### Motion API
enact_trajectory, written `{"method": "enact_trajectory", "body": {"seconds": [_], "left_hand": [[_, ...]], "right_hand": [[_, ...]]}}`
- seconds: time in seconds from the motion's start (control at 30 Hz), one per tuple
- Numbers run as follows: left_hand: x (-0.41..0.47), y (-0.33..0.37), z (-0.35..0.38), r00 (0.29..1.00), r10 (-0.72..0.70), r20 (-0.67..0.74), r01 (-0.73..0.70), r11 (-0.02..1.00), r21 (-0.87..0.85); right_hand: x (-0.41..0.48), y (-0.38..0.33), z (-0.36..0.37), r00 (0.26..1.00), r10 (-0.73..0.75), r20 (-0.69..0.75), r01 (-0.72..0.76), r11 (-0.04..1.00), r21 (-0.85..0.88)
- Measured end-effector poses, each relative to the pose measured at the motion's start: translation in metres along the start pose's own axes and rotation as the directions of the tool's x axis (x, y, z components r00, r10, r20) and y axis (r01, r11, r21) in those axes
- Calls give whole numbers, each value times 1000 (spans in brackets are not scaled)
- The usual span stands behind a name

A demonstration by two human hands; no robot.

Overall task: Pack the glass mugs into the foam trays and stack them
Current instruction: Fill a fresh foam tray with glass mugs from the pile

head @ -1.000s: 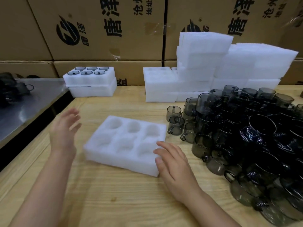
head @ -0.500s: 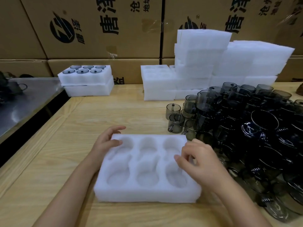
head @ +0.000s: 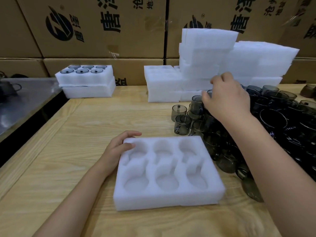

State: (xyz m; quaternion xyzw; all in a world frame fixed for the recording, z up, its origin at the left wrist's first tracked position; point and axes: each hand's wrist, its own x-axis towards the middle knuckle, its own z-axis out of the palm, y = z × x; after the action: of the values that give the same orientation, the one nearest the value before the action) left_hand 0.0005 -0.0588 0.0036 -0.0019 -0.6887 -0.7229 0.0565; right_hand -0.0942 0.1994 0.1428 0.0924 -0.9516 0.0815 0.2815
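A wall of brown cardboard boxes [head: 106, 40] with dark printed characters stood behind a light wooden table [head: 82, 127]. On the near part of this table, directly in front of the person, lay a white foam tray [head: 167, 200]. It was a thick rectangular block of soft, slightly rough foam. It had six round hollows in two rows of three, and the hollows of each pair were joined by a narrow notch. All six hollows were empty.

The left hand [head: 118, 149] gripped the far left corner of the tray, with the thumb on the top surface and the fingers curled around the far edge.

Just beside the right side of the tray began a large pile of glass mugs [head: 282, 127]. They were smoky grey and transparent, with small handles. Many were heaped on each other, and a few stood upright at the left border of the pile. The right hand [head: 225, 100] was over the far left part of this pile, its fingers bent and close against one upright mug [head: 196, 104]. I cannot tell whether it really gripped the mug.

Further back, stacks of spare foam [head: 205, 69] stood against the boxes. At the far left of the table, a filled tray [head: 85, 77] showing six mugs sat on a lower tray [head: 89, 90]. Left of the table was a grey metal surface [head: 25, 106].
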Motion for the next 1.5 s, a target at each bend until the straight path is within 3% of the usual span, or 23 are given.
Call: {"method": "enact_trajectory", "body": {"seconds": [0.13,0.33,0.4,0.53,0.7,0.83,0.97,1.07,1.17,1.23,1.33,1.5], "left_hand": [[0,0,-3,999,7,47,-6,1000,-23],[1,-1,-4,999,16,40,-16,1000,3],[1,-3,-5,999,27,35,-28,1000,9],[1,-2,-8,998,65,-20,-66,997,-38],[2,0,-14,989,139,-54,-144,983,-117],[3,0,-16,975,219,-28,-220,960,-172],[2,0,-11,973,231,13,-229,968,-106],[-1,4,-12,976,218,12,-211,954,-212],[-3,8,-17,986,161,40,-142,946,-290],[-4,9,-18,989,130,68,-103,945,-312],[-4,10,-20,990,115,81,-80,932,-353],[-4,10,-20,986,126,108,-71,909,-410]], "right_hand": [[15,-2,18,986,44,160,-22,990,-140],[15,3,29,990,1,142,18,991,-131],[11,1,20,994,-19,111,24,999,-41],[-14,-26,-6,992,-126,2,118,936,332],[-53,-84,-13,931,-333,150,162,746,646],[-68,-116,7,914,-359,191,104,660,744],[-74,-136,23,926,-309,216,-9,554,832],[-74,-140,21,923,-334,194,-5,493,870],[-65,-130,16,908,-395,140,116,558,822],[-60,-120,14,838,-498,222,134,583,802],[-61,-112,18,717,-615,329,70,533,843],[-67,-115,27,762,-593,262,77,485,871]]}}
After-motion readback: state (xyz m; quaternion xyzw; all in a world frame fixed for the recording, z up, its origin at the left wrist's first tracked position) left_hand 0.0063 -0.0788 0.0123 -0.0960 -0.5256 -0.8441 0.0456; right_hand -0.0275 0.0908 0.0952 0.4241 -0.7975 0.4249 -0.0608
